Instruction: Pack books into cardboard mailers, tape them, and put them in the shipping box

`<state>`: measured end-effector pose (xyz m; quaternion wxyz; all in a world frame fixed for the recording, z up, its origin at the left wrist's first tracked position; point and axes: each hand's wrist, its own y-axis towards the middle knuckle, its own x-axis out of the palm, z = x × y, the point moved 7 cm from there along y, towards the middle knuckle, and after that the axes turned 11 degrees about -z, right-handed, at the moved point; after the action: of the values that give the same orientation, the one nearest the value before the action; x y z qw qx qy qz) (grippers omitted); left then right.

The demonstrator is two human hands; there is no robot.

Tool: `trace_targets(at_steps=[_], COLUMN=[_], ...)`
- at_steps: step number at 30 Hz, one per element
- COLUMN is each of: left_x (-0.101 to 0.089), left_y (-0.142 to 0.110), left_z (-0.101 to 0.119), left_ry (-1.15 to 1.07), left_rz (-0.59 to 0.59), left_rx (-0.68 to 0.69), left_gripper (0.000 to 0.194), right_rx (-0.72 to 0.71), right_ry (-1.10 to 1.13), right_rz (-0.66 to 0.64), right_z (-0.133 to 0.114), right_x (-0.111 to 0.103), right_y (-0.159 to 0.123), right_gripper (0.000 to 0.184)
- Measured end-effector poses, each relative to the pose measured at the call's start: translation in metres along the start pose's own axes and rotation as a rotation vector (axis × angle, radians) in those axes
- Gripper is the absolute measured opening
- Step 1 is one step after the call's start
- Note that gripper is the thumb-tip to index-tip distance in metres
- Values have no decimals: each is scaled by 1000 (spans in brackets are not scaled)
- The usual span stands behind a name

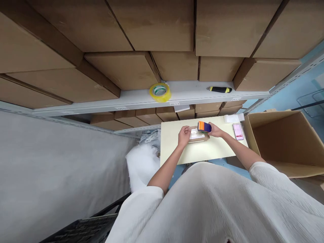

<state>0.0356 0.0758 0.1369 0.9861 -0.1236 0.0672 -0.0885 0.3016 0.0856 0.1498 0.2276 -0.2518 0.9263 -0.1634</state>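
Observation:
A small cardboard box (197,140) with shiny white and clear material on top sits on the pale yellow table (174,152). My left hand (184,135) is at its left end, fingers curled against the edge. In my right hand (215,130) is a small flat orange and dark blue packet (204,127), gripped at its right end and tilted over the box. Its exact kind does not show. Part of the box's right side is covered by the packet and fingers.
A phone (238,131) and a white roll or stack (233,118) lie at the table's right. Beside them stands a large open carton (286,138). The shelf ahead bears yellow tape (160,92), a utility knife (219,89) and several cartons (162,25). White wrap (141,165) bulges left of the table.

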Motion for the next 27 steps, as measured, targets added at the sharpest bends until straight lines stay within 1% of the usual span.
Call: trace_targets(at_steps=[2,4,8,11,13,16,19,22,25,27], left_x=[6,14,29,31,26,12,-1,-10,-15,-25], left_y=[10,17,20,20,19,16,11,7,7,8], left_z=[8,16,22,21,22,21,17,14,11,9], left_ry=[-146,-215,-268,-250,-214,-163,-139,-164,-214,-241], left_rz=[-15,-37,-85,-78,-42,13,53,85,92,111], left_rx=[-72,-114,-173,-181,-161,-131,-131,-133,-135,-124], left_gripper=[29,32,38,42,45,49,52,53,55,56], right_rx=[-3,-12,-41,-77,-95,-109,-131,-146,-155,-160], right_ry=[0,2,-2,-15,-51,-136,-211,-282,-344,-382], right_rz=[-2,-3,-12,-28,-47,-77,-105,-135,-138,-135], right_z=[0,0,-1,-4,-9,-18,-30,-43,-54,-58], right_x=[0,0,1,1,1,1,3,7,8,5], right_y=[0,1,2,2,2,1,-2,-4,-5,-6], right_gripper=[47,47,47,46,45,44,44,43,41,39])
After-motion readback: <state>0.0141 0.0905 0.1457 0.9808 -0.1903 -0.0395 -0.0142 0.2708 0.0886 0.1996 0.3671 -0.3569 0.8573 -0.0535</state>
